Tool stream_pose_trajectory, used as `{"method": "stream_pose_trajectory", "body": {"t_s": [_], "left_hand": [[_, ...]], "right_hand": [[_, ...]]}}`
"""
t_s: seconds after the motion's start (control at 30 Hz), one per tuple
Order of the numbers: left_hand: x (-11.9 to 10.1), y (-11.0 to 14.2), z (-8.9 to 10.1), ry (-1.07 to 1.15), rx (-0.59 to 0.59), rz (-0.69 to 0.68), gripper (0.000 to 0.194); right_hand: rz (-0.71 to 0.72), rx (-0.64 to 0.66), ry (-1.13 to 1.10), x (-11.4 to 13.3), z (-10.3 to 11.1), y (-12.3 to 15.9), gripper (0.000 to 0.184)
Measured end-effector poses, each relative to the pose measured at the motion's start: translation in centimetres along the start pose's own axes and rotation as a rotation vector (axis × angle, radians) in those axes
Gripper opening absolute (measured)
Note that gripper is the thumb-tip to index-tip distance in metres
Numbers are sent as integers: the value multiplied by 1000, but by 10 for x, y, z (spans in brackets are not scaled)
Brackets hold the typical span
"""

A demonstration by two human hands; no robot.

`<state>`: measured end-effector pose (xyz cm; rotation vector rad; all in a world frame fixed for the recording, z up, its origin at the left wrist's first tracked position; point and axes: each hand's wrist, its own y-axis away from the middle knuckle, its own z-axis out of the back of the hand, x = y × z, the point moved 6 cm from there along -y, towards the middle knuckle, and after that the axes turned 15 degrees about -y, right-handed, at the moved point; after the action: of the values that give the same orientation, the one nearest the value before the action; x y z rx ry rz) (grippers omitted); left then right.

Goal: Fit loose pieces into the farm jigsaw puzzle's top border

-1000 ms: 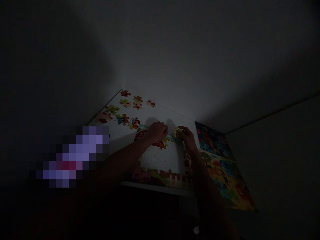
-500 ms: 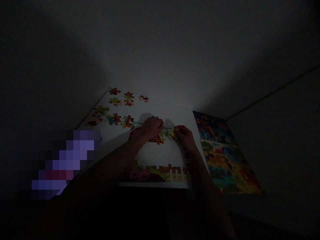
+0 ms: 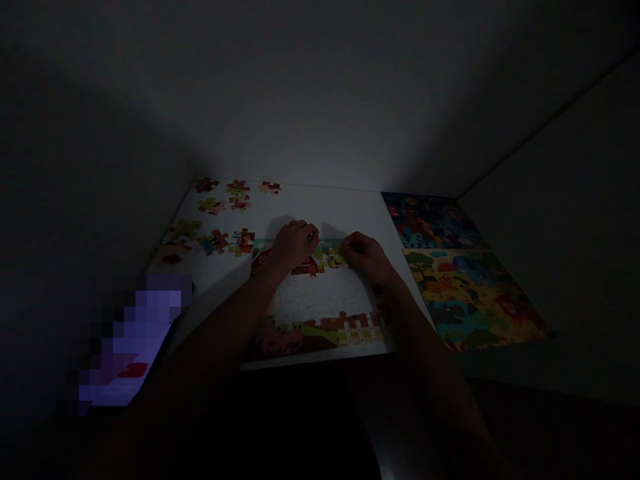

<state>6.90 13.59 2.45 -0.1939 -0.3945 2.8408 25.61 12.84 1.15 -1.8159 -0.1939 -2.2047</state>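
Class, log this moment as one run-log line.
left hand: over puzzle | right hand: fingertips at yellow-green piece, grip unclear | loose pieces: upper left | light: dim

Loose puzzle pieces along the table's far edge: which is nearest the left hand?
The rightmost puzzle piece, red-brown and pale; the middle piece and the leftmost piece lie farther from the left hand.

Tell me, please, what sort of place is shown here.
Probably a dim corner of a room, perhaps in a home: a white table stands against a plain wall, with loose jigsaw pieces and a partly assembled puzzle on it.
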Motion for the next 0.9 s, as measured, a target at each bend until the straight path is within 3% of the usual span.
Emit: {"method": "stream_pose_trajectory", "body": {"t_s": [0.13, 0.37, 0.57, 0.9], "left_hand": [[-1, 1, -1, -24, 0, -18, 24], [-6, 5, 3, -64, -15, -87, 26], [-6, 7, 2, -56, -1, -74, 25], [-5, 7, -1, 10, 10, -86, 27]], "right_hand": [[16, 15, 81, 5, -1, 3, 17], [15, 107, 25, 11, -13, 6, 16], [36, 90, 274, 19, -18, 9, 18], [97, 75, 409, 23, -26, 10, 26]]}}
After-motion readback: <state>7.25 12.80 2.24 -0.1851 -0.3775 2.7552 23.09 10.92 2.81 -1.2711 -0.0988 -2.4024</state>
